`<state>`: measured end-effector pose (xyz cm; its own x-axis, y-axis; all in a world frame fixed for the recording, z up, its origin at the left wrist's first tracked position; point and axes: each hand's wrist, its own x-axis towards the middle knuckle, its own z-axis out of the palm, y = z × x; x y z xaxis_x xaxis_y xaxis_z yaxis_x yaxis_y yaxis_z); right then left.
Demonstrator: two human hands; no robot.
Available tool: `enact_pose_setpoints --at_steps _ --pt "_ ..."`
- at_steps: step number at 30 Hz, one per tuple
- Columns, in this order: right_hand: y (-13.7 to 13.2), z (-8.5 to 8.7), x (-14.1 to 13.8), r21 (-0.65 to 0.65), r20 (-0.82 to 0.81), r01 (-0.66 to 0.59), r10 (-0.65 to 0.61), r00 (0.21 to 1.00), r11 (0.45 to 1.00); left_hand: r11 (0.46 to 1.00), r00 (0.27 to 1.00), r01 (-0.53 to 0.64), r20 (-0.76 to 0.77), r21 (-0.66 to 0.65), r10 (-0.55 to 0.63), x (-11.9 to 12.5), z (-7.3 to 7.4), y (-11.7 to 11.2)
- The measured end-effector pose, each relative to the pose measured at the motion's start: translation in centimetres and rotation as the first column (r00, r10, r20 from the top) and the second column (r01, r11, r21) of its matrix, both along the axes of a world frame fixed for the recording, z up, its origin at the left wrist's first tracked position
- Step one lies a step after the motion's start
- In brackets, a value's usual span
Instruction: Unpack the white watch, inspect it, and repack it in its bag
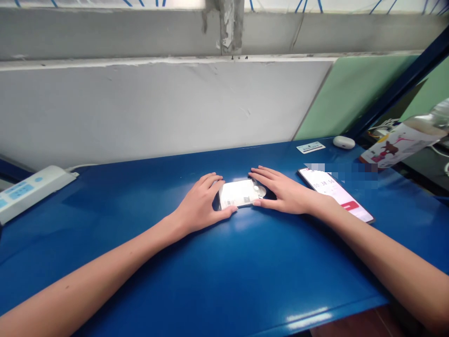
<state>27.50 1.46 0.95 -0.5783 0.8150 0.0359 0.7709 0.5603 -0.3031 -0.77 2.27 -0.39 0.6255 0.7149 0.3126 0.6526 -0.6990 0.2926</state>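
Note:
A small flat white packet with a grey printed label and a round disc at its right end lies on the glossy blue table. My left hand rests at its left end, fingers curled over the far edge and thumb along the near edge, gripping it. My right hand lies at its right end with fingers stretched out flat and the thumb touching the packet's near corner.
A phone with a lit timer screen lies right of my right wrist. Behind it are a white card, a white earbud case and a tilted bottle. A white power strip sits far left, against the white wall.

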Motion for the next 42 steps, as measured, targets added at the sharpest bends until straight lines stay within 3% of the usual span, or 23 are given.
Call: enact_pose_setpoints --at_steps 42 --pt "-0.18 0.07 -0.13 0.026 -0.036 -0.003 0.004 0.999 1.0 0.999 0.995 -0.02 -0.095 -0.026 0.018 0.12 0.27 -0.24"
